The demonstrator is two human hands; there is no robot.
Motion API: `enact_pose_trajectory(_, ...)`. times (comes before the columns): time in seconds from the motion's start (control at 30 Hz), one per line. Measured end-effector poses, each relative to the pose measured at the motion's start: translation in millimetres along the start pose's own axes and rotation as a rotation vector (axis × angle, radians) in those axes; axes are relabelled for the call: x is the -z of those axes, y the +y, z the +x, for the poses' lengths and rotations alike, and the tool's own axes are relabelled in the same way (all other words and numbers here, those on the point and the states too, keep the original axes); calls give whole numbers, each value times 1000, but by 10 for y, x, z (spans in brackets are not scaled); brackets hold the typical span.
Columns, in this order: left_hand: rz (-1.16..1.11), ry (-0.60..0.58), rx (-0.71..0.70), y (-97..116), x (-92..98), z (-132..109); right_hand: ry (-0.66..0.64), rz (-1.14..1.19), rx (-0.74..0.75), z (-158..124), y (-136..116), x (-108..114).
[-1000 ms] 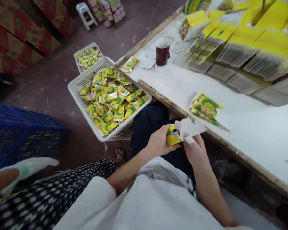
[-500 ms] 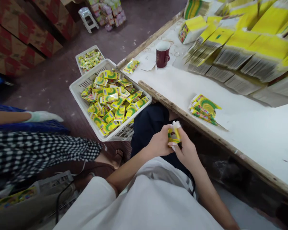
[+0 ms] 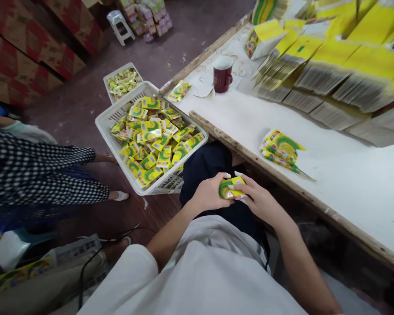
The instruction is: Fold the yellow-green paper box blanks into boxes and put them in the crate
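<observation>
Both hands hold one small yellow and green packet [image 3: 230, 188] above my lap. My left hand [image 3: 207, 192] grips its left end, thumb along the top edge. From the other side my right hand [image 3: 261, 197] closes on it, with white coverings on some fingertips. A white plastic crate [image 3: 131, 168] left of my knees is heaped with similar yellow packets [image 3: 151, 135]. On the white table to my right lies a small fanned pile of flat yellow and green cartons [image 3: 282, 148].
A maroon mug [image 3: 222, 75] and a single packet [image 3: 179, 91] stand on the table [image 3: 357, 183]. Stacks of yellow cardboard [image 3: 335, 74] fill its far side. Beyond the crate sit a smaller filled crate [image 3: 110, 89] and a stool [image 3: 121, 27]. Another person in checkered trousers [image 3: 49, 175] is at left.
The packet between my hands has turned, showing its broad printed face and closed form. My right hand has rotated over it. The person at left has shifted, their gloved hand moving left.
</observation>
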State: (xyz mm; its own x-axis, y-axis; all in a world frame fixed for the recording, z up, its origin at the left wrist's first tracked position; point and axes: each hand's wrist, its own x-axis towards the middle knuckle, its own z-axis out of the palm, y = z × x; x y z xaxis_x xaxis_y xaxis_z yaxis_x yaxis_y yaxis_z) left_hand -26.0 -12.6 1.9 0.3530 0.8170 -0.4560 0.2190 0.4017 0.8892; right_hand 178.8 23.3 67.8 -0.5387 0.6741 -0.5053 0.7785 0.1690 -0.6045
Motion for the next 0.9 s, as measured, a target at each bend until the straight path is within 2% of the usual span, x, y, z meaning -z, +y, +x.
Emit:
enact_pose_trajectory(0.1, 17, -31, -33, 44, -1, 6, -38, 56, 48, -25, 9, 107)
enact_pose_trajectory(0.23, 26, 29, -56, 126, -84, -18, 137, 105, -17, -13, -52, -43)
enact_pose_trajectory(0.3, -81, 55, -56, 117, -64, -5, 217, 175, -55, 12, -84, -153)
enact_pose_trajectory(0.33, -185, 109, -58, 89, -14, 20, 250, 219, -70, 25, -87, -180)
enact_pose_trajectory(0.37, -316, 208, -58, 46, 67, 60, 281, 255, -85, 38, -75, -177)
enact_pose_trajectory(0.4, -461, 357, -56, -10, 176, 112, 320, 268, -102, 48, -44, -142)
enact_pose_trajectory(0.5, -788, 962, -14, -216, 549, 290, 532, 84, -214, 64, 175, 132)
enact_pose_trajectory(0.53, -832, 1096, 3, -277, 637, 331, 615, -37, -272, 66, 288, 253)
enact_pose_trajectory(0.57, -854, 1159, 16, -328, 684, 355, 684, -159, -326, 69, 415, 372)
enact_pose_trajectory(0.6, -864, 1173, 33, -365, 683, 359, 738, -265, -378, 73, 551, 479)
enact_pose_trajectory(0.63, -870, 1139, 54, -388, 635, 348, 775, -346, -419, 81, 691, 566)
enact_pose_trajectory(0.7, -895, 999, 116, -400, 439, 300, 806, -473, -494, 105, 952, 671)
enact_pose_trajectory(0.8, -930, 782, 221, -362, 111, 238, 711, -536, -534, 154, 1239, 681)
enact_pose_trajectory(0.9, -933, 655, 238, -299, -29, 238, 698, -518, -554, 180, 1411, 626)
